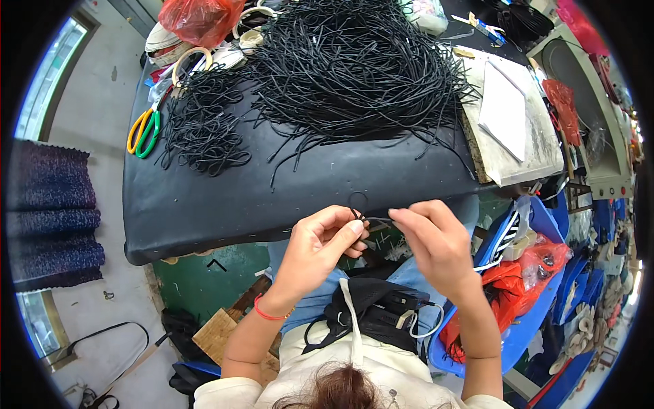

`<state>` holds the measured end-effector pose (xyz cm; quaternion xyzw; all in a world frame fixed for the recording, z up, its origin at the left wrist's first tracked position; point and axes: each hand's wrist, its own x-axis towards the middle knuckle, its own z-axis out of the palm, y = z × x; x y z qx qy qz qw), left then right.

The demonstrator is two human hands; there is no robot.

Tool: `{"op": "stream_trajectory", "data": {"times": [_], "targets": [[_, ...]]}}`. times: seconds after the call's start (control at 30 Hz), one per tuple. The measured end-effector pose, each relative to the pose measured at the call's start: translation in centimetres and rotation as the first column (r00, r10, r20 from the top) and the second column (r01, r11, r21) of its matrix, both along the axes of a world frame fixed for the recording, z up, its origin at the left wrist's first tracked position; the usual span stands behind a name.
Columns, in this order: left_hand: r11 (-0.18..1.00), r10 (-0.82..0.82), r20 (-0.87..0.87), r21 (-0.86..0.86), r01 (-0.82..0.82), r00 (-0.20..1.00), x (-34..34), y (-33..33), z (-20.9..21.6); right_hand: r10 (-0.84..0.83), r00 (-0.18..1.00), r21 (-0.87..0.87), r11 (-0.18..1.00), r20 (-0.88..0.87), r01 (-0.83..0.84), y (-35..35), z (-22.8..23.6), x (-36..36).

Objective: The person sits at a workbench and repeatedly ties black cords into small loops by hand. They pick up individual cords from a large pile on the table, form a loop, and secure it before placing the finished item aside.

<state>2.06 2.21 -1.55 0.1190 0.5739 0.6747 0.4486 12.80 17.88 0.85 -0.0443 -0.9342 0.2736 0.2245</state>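
Note:
My left hand is closed, pinching a thin black cord between thumb and fingers; a small loop of the cord stands up above the fingertips. My right hand is closed too, with thumb and forefinger gripping the cord's other stretch just to the right. Between the two hands the cord runs short and nearly level. Both hands are over my lap at the near edge of the black-covered table. Beyond them lies a big heap of straight black cords. Left of that sits a smaller pile of looped black cords.
Scissors with orange and green handles lie at the table's left. A worn board bearing white paper is at the right. Beside my right arm, a blue bin holds red plastic bags. A red bag sits far left.

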Motion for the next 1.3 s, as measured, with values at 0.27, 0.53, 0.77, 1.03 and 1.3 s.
{"op": "stream_trajectory", "data": {"times": [0.27,0.53,0.77,1.03,1.3], "targets": [[0.927,-0.357,-0.6,-0.135,0.349,0.716,-0.7,-0.4,1.2,0.097,0.991,-0.412,0.91,0.095,-0.05,1.4,-0.4,-0.8],[0.984,-0.093,0.178,0.166,0.064,0.98,-0.3,0.0,-0.3,0.036,0.994,-0.559,0.828,0.107,0.03,-1.6,-1.6,0.0],[0.983,0.013,0.025,0.182,-0.018,1.0,0.5,0.4,-0.7,0.175,0.979,-0.956,0.288,0.103,0.049,-2.5,-0.6,0.7],[0.937,0.284,-0.05,0.228,-0.266,0.957,2.4,1.4,-1.0,-0.14,0.98,-0.826,0.529,0.143,0.196,-3.4,-1.3,-0.2],[0.92,0.34,-0.052,0.228,-0.32,0.939,2.9,1.6,-1.5,-0.11,0.991,-0.678,0.723,0.08,0.135,-3.0,-1.1,-0.8]]}}
